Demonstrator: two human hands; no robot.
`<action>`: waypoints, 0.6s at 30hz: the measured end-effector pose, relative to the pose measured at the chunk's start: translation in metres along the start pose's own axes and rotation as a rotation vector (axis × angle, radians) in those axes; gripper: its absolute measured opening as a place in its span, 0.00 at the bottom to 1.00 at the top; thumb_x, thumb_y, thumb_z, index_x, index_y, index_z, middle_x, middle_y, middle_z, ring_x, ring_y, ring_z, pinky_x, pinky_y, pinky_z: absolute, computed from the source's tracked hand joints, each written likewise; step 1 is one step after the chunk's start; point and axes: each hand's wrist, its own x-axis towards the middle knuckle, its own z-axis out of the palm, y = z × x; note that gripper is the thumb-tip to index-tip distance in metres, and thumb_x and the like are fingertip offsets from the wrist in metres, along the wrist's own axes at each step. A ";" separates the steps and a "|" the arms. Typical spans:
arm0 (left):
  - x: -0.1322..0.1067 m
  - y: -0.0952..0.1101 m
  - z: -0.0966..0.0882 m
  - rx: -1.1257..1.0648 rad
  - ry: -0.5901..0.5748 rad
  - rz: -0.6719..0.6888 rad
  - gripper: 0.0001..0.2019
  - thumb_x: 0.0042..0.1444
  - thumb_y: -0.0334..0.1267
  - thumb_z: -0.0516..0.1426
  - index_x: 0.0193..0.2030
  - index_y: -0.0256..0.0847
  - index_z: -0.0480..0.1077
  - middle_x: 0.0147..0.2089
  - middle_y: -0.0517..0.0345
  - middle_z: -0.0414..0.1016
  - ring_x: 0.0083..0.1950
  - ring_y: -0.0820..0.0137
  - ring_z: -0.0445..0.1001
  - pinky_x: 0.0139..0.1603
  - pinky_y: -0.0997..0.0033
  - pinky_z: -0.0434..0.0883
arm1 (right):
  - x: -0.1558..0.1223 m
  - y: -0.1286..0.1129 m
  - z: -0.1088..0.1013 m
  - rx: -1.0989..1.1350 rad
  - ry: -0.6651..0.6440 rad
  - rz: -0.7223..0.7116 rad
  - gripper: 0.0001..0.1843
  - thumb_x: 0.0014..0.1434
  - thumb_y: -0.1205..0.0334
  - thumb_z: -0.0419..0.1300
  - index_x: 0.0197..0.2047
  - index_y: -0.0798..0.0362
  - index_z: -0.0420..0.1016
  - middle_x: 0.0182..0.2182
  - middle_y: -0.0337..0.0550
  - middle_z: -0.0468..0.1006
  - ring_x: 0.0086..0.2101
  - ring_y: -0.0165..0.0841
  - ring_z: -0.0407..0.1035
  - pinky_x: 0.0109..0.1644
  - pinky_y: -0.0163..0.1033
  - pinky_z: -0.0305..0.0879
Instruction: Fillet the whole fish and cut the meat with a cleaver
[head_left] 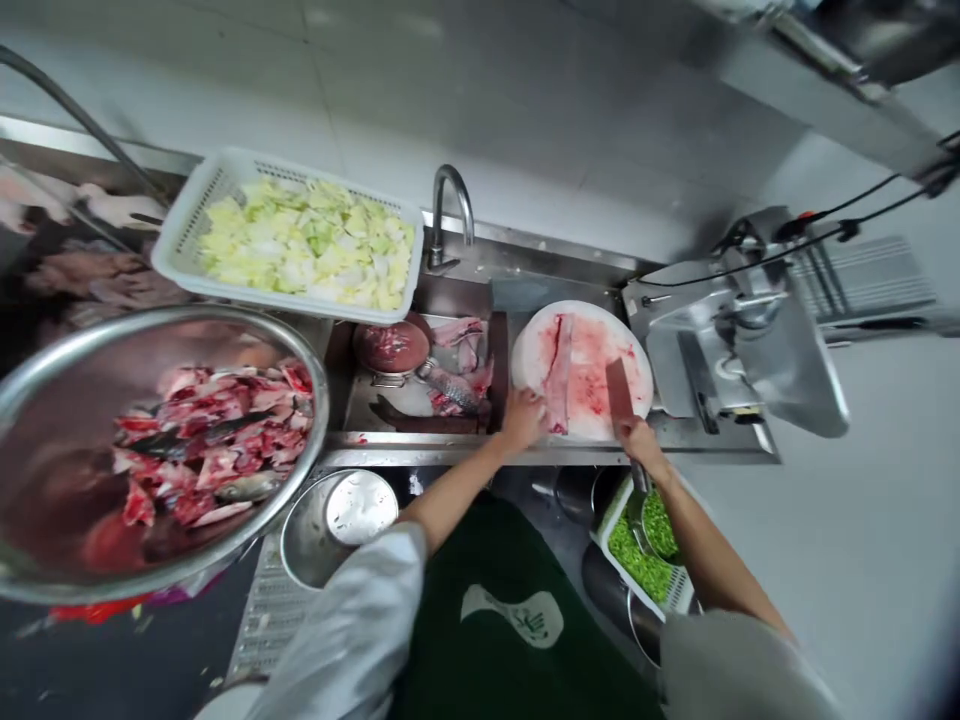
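A long strip of raw fish (559,372) lies lengthwise on a round white cutting board (525,345) smeared with blood. My left hand (523,420) is at the board's left edge, its curled fingers pressed against the lower left side of the strip. In my right hand (639,442) is the handle of a cleaver (619,388). The blade is over the right half of the board, apart from the fish strip. In the sink (360,405) left of the board are several fish pieces (457,385) and a bowl of reddish liquid (392,345).
A large metal basin (319,400) of chopped fish stands left, below a white basket (417,250) of cut cabbage. A faucet (450,215) rises behind the sink. Metal equipment (795,350) sits right. Below my right arm is a basket of chopped greens (637,560).
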 end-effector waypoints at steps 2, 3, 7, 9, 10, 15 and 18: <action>0.041 0.037 0.026 0.075 0.021 -0.071 0.26 0.66 0.45 0.62 0.70 0.44 0.73 0.75 0.42 0.64 0.76 0.44 0.60 0.74 0.39 0.63 | 0.010 0.021 0.011 -0.021 -0.060 -0.011 0.13 0.70 0.70 0.55 0.52 0.64 0.78 0.30 0.54 0.81 0.33 0.39 0.77 0.36 0.36 0.62; 0.056 0.050 0.038 0.098 0.023 -0.142 0.32 0.65 0.47 0.62 0.74 0.44 0.68 0.79 0.40 0.59 0.78 0.41 0.55 0.74 0.35 0.61 | 0.015 0.030 0.017 -0.025 -0.084 -0.014 0.14 0.71 0.68 0.54 0.54 0.64 0.77 0.29 0.53 0.81 0.31 0.39 0.76 0.35 0.37 0.61; 0.089 0.069 0.065 0.172 0.038 -0.348 0.35 0.68 0.43 0.58 0.80 0.45 0.59 0.79 0.37 0.56 0.76 0.41 0.57 0.71 0.36 0.64 | 0.032 0.062 0.030 0.019 -0.154 -0.049 0.15 0.72 0.63 0.52 0.55 0.62 0.74 0.25 0.47 0.77 0.26 0.39 0.72 0.34 0.38 0.61; 0.097 0.067 0.061 0.206 0.063 -0.385 0.31 0.71 0.42 0.55 0.80 0.49 0.59 0.74 0.38 0.63 0.70 0.46 0.64 0.66 0.41 0.70 | 0.038 0.074 0.031 0.056 -0.155 -0.068 0.14 0.71 0.61 0.52 0.53 0.60 0.73 0.25 0.45 0.76 0.27 0.39 0.72 0.35 0.39 0.61; 0.101 0.064 0.056 0.222 0.072 -0.407 0.30 0.72 0.41 0.53 0.79 0.51 0.59 0.71 0.38 0.66 0.67 0.48 0.66 0.63 0.43 0.72 | 0.040 0.079 0.031 0.079 -0.149 -0.078 0.14 0.70 0.61 0.53 0.52 0.59 0.73 0.25 0.45 0.75 0.28 0.40 0.72 0.35 0.39 0.62; 0.118 0.033 0.014 0.253 0.029 -0.507 0.31 0.73 0.34 0.49 0.81 0.54 0.54 0.68 0.35 0.66 0.63 0.48 0.72 0.55 0.50 0.75 | 0.046 0.091 0.025 0.207 -0.176 -0.073 0.15 0.68 0.56 0.53 0.49 0.57 0.74 0.27 0.46 0.76 0.32 0.41 0.73 0.38 0.41 0.64; 0.114 -0.015 -0.017 0.207 -0.020 -0.572 0.36 0.71 0.37 0.54 0.83 0.50 0.48 0.68 0.31 0.67 0.62 0.46 0.76 0.59 0.49 0.72 | 0.049 0.091 0.025 0.196 -0.181 -0.024 0.16 0.65 0.55 0.54 0.47 0.56 0.76 0.28 0.48 0.76 0.34 0.43 0.73 0.39 0.42 0.63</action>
